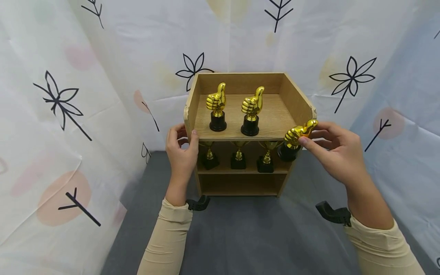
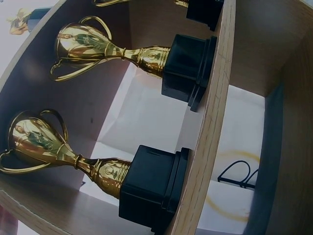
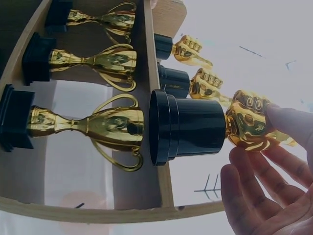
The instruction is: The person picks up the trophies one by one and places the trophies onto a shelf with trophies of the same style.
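Observation:
A gold thumbs-up trophy [image 1: 298, 134] on a black round base is pinched by my right hand [image 1: 338, 151] at the gold part. It tilts in front of the right end of the shelf's top board; the right wrist view shows its black base [image 3: 188, 127] close to that board's edge. My left hand [image 1: 183, 151] holds the left side of the wooden shelf [image 1: 240, 139]. Two more thumbs-up trophies, one at the left [image 1: 217, 107] and one at the middle [image 1: 252, 110], stand upright on the top level.
Gold cup trophies [image 1: 238, 156] on black square bases stand in a row on the middle level. Below them is a lower level [image 1: 240, 185]. The shelf stands on a grey cloth [image 1: 247, 233], with a patterned white curtain [image 1: 144, 34] behind and at the sides.

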`<state>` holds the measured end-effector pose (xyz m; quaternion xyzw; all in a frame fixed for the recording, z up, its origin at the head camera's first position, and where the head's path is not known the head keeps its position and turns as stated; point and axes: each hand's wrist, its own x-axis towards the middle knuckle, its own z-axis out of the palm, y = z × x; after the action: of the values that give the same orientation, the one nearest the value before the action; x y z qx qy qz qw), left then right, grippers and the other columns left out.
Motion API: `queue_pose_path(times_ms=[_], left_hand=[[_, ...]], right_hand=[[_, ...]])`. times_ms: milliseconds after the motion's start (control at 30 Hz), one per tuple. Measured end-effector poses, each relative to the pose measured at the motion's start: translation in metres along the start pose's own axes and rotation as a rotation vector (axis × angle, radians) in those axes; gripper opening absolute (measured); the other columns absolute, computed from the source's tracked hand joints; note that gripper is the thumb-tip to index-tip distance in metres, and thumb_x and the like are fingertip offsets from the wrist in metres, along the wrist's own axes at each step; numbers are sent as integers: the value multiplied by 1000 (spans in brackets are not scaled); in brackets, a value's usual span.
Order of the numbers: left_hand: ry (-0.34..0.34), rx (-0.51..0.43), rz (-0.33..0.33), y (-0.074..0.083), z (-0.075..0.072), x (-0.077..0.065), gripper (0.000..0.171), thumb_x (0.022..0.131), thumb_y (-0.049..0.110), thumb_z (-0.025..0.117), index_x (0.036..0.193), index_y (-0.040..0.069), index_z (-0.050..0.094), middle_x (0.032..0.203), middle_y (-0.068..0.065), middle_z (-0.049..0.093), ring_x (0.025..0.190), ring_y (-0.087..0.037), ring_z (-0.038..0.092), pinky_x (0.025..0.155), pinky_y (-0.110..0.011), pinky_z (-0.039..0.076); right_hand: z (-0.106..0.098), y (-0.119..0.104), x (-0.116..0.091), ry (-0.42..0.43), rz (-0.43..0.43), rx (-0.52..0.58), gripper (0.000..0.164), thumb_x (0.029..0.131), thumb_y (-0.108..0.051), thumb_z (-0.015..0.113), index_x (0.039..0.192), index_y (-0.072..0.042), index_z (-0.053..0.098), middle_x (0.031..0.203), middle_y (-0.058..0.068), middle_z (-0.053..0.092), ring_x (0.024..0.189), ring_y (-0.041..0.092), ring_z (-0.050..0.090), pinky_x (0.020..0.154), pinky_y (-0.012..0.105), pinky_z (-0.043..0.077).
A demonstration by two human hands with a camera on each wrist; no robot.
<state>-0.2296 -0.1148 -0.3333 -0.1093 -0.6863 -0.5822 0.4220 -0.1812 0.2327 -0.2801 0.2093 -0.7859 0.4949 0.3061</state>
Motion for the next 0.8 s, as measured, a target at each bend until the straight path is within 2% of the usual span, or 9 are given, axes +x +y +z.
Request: queue_pose_path(times_ms=[367,533,667,800], left_hand=[[-1,-7,-20,-1,0,-1,28,99,-4,65,124,-15,62,112,-35,59,104,-46,60,85,-48,53],[2,-8,-26,-2,0,-1,27,99,-4,65,124,-15,62,113,-34,59,104,-45,59,86,-47,52],[4,-6,-21,-3,1,-1,27,99,-4,65,123,-14,62,113,-33,59,104,-44,60,86,-46,52],[-5,-1,-25,-3,1,-1,27,99,-4,65,124,-14,62,113,-33,59,104,-43,60,86,-46,53]], right_hand=[[7,-9,18,-33,-19,0,33,86,16,78,118,8,72,106,-7,74,93,5,74,79,12,59],[9,-11,25,-23,-41,49,32,85,18,76,116,12,71,105,-6,76,90,6,74,76,12,59],[9,-12,29,-20,-17,77,31,87,16,76,116,8,72,105,-5,76,90,7,74,73,14,60],[9,-10,31,-33,1,53,31,89,12,77,119,5,73,105,-7,75,91,5,74,69,15,60]])
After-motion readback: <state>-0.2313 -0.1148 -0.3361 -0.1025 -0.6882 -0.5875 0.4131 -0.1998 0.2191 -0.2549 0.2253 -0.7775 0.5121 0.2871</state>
